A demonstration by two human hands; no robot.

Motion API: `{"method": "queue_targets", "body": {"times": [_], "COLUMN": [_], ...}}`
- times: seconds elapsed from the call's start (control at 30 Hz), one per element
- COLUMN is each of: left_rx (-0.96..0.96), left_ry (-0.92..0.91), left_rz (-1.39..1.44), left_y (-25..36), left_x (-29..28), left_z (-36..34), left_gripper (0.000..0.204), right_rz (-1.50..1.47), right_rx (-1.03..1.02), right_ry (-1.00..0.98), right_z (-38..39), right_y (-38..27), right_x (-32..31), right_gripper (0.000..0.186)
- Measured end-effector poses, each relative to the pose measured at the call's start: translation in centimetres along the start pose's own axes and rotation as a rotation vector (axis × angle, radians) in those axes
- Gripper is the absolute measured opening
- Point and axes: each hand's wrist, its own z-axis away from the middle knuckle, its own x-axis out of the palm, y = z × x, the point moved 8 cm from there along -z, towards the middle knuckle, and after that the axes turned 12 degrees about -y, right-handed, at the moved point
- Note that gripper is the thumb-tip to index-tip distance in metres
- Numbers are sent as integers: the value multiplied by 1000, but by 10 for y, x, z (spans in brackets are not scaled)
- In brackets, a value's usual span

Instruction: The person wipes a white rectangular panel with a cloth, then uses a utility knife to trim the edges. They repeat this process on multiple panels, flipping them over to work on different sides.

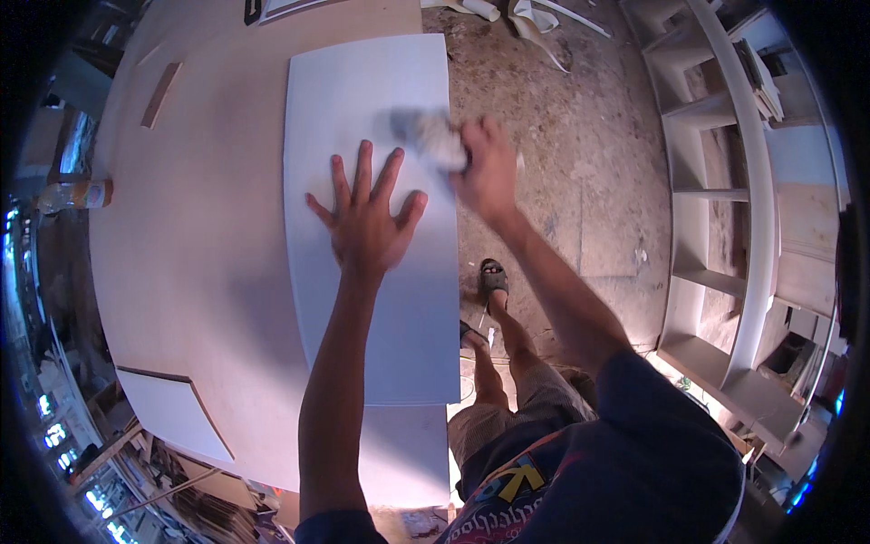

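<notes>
View: head, clock read from view centre.
White panel (pixel 403 335): lies on the tabletop (pixel 204 236), long axis 12 to 6, right edge at or slightly past the table edge.
Left hand (pixel 362 227): 10 o'clock, palm down on panel, fingers spread apart, nothing gripped.
Right hand (pixel 490 172): 1 o'clock, at panel's right edge, fingers clamped on pale wad (pixel 439 142); blurred, panel contact unclear.
Room: tabletop stretches wide toward 9; floor (pixel 589 199) runs between panel and shelf unit (pixel 710 195) at 3.
Table edges: wood strip (pixel 161 94) at 10, bottle (pixel 77 196) at 9, small board (pixel 172 408) at 8.
Writing: shirt (pixel 634 471) at 5 carries printed lettering; bottle label too small.
</notes>
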Motion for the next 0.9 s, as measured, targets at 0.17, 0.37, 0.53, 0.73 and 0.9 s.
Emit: {"method": "queue_targets", "body": {"times": [0.17, 0.37, 0.53, 0.73, 0.9], "left_rx": [-9, -47, -51, -13, -24], "left_ry": [-54, -116, -157, -67, -50], "left_rz": [35, -14, -42, -27, 15], "left_y": [7, 3, 4, 6, 4], "left_x": [-7, -9, -3, -4, -3], "left_z": [-6, -5, -6, -4, -4], "left_gripper": [71, 74, 76, 76, 75], "right_rz": [-64, -107, 12, -92, -19], "right_rx": [-95, -124, -114, -86, -72], "right_ry": [131, -35, -230, 91, 34], "right_z": [-149, -95, 0, -156, -188], "right_y": [46, 38, 14, 39, 60], "right_x": [-4, 7, 10, -4, 10], "right_gripper": [36, 47, 58, 35, 41]}}
